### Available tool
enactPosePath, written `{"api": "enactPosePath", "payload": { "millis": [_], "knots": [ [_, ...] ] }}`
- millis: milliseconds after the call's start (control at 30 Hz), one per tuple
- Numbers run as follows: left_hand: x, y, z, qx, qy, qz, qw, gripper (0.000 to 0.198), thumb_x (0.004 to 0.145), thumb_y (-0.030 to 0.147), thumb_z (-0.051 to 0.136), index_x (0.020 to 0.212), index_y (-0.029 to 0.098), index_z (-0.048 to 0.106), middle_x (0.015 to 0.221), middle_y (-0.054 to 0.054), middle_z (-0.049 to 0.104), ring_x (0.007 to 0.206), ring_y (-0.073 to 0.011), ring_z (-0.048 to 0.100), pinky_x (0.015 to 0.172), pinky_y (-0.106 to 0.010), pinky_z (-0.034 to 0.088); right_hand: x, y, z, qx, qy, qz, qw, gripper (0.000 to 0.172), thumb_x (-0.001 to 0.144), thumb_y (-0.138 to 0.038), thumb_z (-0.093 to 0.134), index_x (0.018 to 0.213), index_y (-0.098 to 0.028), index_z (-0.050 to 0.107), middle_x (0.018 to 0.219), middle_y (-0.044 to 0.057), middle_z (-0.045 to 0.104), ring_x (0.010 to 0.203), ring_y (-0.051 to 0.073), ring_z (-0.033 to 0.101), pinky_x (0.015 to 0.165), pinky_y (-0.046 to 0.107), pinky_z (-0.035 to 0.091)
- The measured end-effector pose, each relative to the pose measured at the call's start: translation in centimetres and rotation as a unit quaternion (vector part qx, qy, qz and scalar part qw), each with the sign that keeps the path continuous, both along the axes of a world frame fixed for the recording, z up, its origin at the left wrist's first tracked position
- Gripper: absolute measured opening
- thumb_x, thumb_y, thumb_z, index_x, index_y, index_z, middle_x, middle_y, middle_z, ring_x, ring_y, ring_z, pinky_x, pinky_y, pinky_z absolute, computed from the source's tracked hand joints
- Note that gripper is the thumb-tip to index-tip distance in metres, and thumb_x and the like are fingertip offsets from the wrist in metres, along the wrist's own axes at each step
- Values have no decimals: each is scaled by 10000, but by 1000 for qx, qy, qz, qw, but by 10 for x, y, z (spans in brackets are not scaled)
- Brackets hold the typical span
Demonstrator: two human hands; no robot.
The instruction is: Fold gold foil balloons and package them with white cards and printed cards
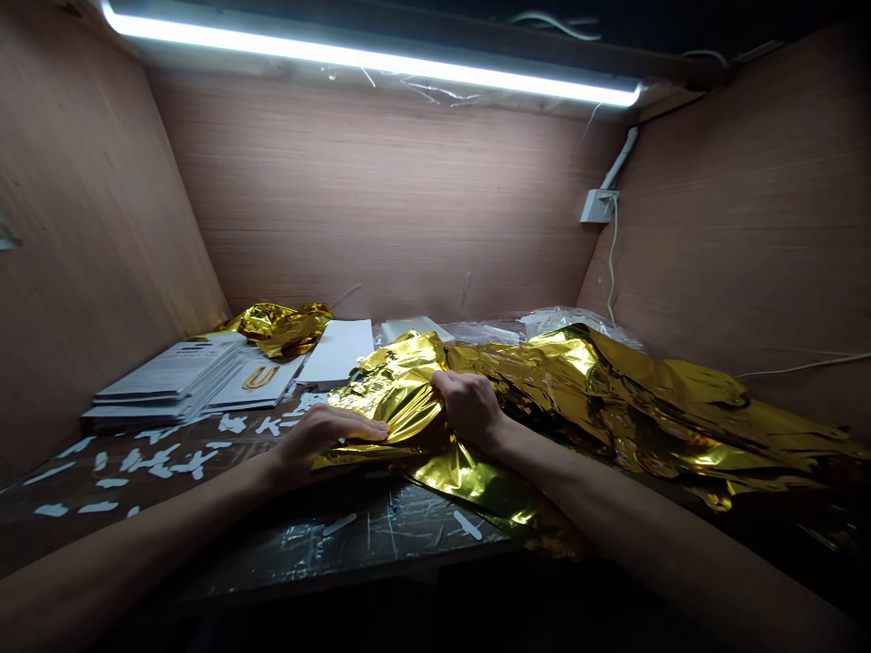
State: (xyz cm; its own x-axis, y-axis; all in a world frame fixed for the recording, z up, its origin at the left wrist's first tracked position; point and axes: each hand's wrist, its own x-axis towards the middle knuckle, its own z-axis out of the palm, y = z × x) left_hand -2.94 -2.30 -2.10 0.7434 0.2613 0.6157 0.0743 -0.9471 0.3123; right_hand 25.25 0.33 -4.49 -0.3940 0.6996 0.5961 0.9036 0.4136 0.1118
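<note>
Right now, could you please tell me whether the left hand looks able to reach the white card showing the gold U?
Probably yes: though the left hand is busy on the gold foil, the white card lies nearby, farther back and left, with only small white scraps seen between.

A: What finish is your gold foil (408,406) presenting?
B: It is gleaming metallic, glossy and creased; your back panel (381,209) is showing matt wood grain; your paper stack (153,374) is looking matt.
</note>
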Motion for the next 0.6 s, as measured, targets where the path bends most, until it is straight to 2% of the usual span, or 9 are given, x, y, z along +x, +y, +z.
{"api": "enactPosePath", "payload": {
  "millis": [100, 200, 367, 500, 600],
  "knots": [
    [-1, 7, -3, -13, -2, -39, 999, 427, 920, 486, 694, 1204, 174, 759, 1148, -158, 778, 1070, -295, 755, 967, -382, 603, 1, 1, -1, 11, 23, -10, 1000, 173, 934, -82, 490, 871, -149, 635, 752, 34, 703, 602, 140, 562, 567, 292, 238],
    [-2, 9, -4, -25, 2, -40, 999, 432, 905, 456, 718, 1238, 181, 750, 1181, -157, 767, 1095, -303, 745, 988, -395, 592, 1, 1, -1, 15, 28, -11, 999, 167, 936, -93, 490, 863, -152, 628, 721, 30, 691, 582, 139, 545, 559, 295, 215],
    [-3, 12, -9, -19, 9, -35, 999, 455, 874, 461, 751, 1238, 187, 753, 1183, -149, 768, 1090, -304, 746, 975, -386, 598, -2, 2, -1, 1, 10, -2, 1000, 187, 965, -97, 470, 942, -151, 648, 807, 47, 723, 659, 159, 602, 595, 299, 254],
    [-2, 5, -5, -9, 2, -29, 1000, 400, 905, 414, 727, 1245, 202, 741, 1173, -135, 774, 1089, -297, 747, 974, -398, 600, -4, 0, 1, -17, -13, -8, 1000, 201, 978, -107, 478, 1002, -157, 671, 897, 60, 746, 729, 172, 638, 617, 307, 281],
    [-2, -6, -1, -7, -11, -13, 1000, 363, 949, 386, 679, 1271, 222, 717, 1176, -117, 776, 1096, -285, 745, 977, -406, 597, -3, -2, 1, -30, -13, -29, 999, 192, 978, -124, 494, 963, -170, 679, 858, 50, 748, 715, 171, 640, 600, 310, 263]
  ]
}}
